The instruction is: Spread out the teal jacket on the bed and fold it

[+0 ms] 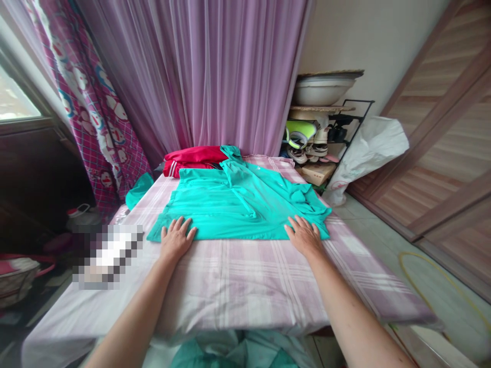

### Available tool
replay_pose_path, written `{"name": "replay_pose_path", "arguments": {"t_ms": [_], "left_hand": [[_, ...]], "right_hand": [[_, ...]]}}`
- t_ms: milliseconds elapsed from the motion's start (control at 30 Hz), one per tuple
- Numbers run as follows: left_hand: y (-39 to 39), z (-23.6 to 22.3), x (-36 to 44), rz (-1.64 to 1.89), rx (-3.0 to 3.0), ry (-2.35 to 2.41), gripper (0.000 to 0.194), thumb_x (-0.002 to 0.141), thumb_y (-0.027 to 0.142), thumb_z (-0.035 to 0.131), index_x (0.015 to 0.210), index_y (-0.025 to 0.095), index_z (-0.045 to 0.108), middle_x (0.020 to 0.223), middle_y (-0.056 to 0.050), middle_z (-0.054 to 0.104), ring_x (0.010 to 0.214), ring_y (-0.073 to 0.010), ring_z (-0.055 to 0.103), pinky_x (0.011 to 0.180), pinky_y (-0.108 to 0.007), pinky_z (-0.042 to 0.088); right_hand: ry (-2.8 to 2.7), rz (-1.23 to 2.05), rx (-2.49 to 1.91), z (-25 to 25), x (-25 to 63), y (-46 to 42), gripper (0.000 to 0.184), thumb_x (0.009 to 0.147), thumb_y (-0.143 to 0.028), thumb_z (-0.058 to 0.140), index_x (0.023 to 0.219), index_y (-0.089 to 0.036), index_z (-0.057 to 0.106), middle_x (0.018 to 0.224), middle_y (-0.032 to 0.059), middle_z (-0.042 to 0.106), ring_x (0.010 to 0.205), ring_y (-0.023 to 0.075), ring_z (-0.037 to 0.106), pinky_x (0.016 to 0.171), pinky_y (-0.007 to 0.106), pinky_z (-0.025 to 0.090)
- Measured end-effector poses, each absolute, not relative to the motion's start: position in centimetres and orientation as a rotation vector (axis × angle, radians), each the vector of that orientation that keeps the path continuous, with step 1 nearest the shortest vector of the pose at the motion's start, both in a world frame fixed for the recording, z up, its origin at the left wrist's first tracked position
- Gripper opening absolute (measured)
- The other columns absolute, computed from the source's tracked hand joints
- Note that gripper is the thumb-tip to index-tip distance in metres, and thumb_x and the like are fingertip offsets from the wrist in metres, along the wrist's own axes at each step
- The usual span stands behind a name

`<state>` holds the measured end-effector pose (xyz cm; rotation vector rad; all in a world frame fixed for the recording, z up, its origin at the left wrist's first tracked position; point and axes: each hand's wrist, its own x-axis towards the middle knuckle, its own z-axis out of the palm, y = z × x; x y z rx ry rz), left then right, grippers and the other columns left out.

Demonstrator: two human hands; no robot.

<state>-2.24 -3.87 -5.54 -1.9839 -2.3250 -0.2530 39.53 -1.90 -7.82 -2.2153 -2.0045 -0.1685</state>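
Pressing a teal shirt onto the bed

Mid-frame, the left hand and right hand lie open and palm-down, fingers spread, on the shirt's near hem, gripping nothing. The shirt's near part lies smooth. Left to settle: a sleeve bunched at right and the rumpled collar at top, beside red clothes.

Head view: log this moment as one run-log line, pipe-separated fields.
left hand: on turquoise shirt hem | right hand: on hem | shirt: spread on plaid bedsheet

left hand and right hand lie flat, spread open
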Motion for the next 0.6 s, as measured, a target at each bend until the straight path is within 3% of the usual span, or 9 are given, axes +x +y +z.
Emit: {"name": "replay_pose_path", "arguments": {"t_ms": [200,600], "left_hand": [[-4.1,-5.3,-2.4,-0.292,-1.933,-2.422,0.055,0.097,0.054,0.036,0.145,0.029,0.047,0.158,-0.007,0.038,0.146,-0.0313,0.03,0.118,-0.06,0.019],[-3.6,-5.6,-3.3,-0.327,-1.869,-2.471,0.061,0.095,0.058,0.038,0.144,0.025,0.049,0.155,-0.009,0.042,0.143,-0.0334,0.034,0.118,-0.054,0.023]], "right_hand": [[-2.028,-0.157,-2.224,-8.4,40.1,-1.4,0.053,0.099,-0.046,0.028,0.144,-0.027,0.05,0.153,0.0069,0.045,0.139,0.0235,0.039,0.113,0.05,0.028],[-2.016,-0.162,-2.25,-8.0,39.7,-1.7,0.053,0.099,-0.044,0.029,0.143,-0.025,0.051,0.153,0.0077,0.045,0.14,0.0237,0.039,0.113,0.049,0.029]]}}
